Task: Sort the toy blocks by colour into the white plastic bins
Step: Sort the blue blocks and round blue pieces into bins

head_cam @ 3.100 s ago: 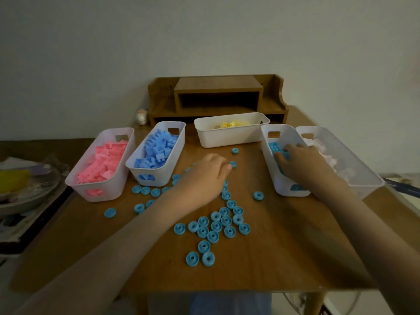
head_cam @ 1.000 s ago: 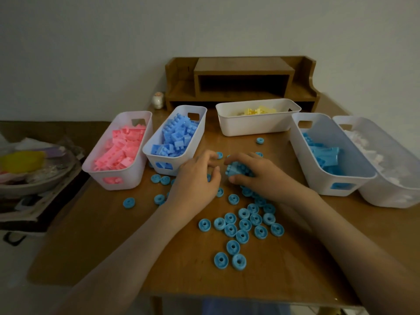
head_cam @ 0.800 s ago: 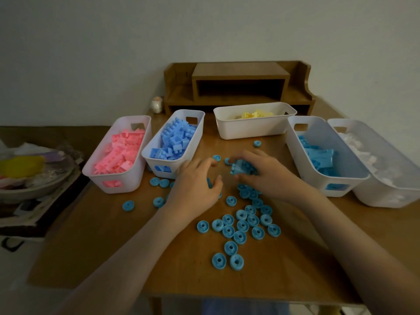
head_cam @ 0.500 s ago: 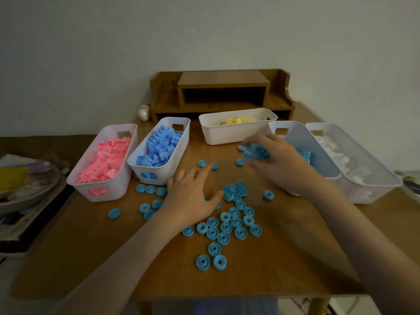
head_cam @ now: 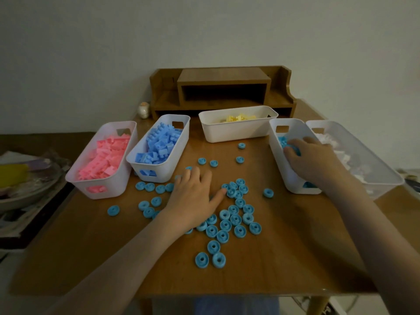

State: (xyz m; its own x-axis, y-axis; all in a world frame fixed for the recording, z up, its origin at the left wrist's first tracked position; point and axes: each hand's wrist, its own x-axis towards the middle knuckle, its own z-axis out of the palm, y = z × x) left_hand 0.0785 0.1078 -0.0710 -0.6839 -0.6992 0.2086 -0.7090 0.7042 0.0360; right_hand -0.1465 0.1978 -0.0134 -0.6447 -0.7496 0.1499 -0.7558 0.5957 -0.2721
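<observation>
At the right edge of the table (head_cam: 295,258), my right hand (head_cam: 316,160) reaches the turquoise bin (head_cam: 277,155).
It has carried a handful of rings (head_cam: 293,150) over from mid-table, fingers still curled round them; my left hand (head_cam: 193,196) lies flat, fingers relaxed, on the scattered rings (head_cam: 236,220) left to sort.

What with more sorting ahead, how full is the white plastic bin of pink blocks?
Nearly full: pink toy blocks heap almost rim-high in the white bin.

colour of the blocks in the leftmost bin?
Pink; the blocks show best in the head view.
</observation>
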